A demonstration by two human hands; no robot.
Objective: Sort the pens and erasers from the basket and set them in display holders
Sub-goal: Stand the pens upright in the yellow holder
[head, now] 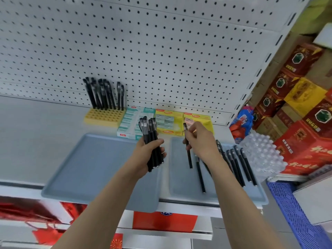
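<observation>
So, lower shelf: red and white packaging sits under the front edge, too blurry to read
Left tray: grey-blue, flat on the shelf; its front corner hangs a bit over the edge
Right tray: same colour, just beside the left one
Left hand: over the gap between the trays; grip wrapped round a bundle of black pens, caps pointing up and away
Right hand: above the right tray; grip is a fingertip pinch on a single black pen, held near its cap end with the tip hanging down
Loose pens: a handful lying on the right tray, mostly on its right side, roughly parallel; a couple are partly hidden under the right forearm
Eraser boxes: a teal and white box and two yellow boxes in a row just behind the trays; they look like open display packs, labels too small to read
Yellow holder: block full of holes, left of the teal box, against the back; standing pens fill its rear rows, front holes are bare
Pegboard: white, behind everything
Off to the right: a wrapped pack of water bottles, a blue crate, stacked red and yellow cartons
</observation>
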